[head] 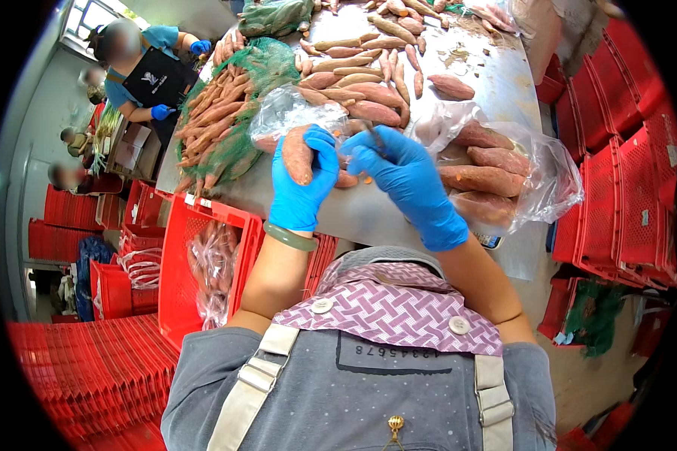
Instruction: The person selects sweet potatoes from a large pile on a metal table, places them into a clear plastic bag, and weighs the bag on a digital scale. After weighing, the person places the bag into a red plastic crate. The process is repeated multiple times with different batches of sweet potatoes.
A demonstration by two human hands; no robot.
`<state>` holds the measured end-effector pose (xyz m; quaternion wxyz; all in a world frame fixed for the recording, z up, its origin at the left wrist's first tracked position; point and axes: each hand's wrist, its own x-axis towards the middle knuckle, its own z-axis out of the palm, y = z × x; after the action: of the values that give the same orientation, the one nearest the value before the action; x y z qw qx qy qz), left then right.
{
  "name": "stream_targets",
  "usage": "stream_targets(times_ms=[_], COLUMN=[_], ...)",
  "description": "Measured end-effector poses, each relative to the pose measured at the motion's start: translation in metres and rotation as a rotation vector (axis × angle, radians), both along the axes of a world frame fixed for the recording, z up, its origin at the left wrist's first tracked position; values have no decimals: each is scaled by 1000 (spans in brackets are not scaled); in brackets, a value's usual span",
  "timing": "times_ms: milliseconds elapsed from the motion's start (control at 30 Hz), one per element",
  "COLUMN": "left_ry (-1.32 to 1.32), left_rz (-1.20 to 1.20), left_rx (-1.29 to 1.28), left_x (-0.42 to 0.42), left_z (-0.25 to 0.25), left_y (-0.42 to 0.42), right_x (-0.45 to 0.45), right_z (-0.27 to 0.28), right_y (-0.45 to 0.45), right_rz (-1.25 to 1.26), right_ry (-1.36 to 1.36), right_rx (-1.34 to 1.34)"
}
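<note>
Both hands wear blue gloves. My left hand (306,175) is closed around a sweet potato (298,155), held upright above the table's near edge. Just to its right, my right hand (409,177) grips a small dark tool (377,141), possibly a knife, mostly hidden by the fingers. Behind my left hand lies a crumpled clear plastic bag (293,110). Right of my right hand, a clear plastic bag (558,189) holds several large sweet potatoes (482,179). Loose sweet potatoes (375,113) are spread beyond my hands, and small orange bits lie near them.
A green mesh sack (273,62) spills sweet potatoes at the left of the metal table (508,67). Below it stands a red plastic crate (175,270) with bagged sweet potatoes. Stacked red crates (626,191) rise on the right. A co-worker (146,73) in blue gloves stands at the upper left.
</note>
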<state>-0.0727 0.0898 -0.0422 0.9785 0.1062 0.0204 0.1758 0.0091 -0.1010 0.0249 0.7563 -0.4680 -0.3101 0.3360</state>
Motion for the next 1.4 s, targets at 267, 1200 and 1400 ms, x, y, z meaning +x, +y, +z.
stream_targets(times_ms=[267, 1200, 1400], left_ry=[138, 337, 262], left_rz=[116, 169, 133], left_rx=[333, 1269, 1248], left_x=[3, 58, 51], left_z=[62, 50, 51], left_y=[-77, -119, -120], right_x=[-16, 90, 69], right_z=[-5, -14, 16], right_y=[-9, -169, -226], right_rz=[-340, -1033, -1471], right_ry=[-498, -791, -592], right_rx=[-106, -483, -284])
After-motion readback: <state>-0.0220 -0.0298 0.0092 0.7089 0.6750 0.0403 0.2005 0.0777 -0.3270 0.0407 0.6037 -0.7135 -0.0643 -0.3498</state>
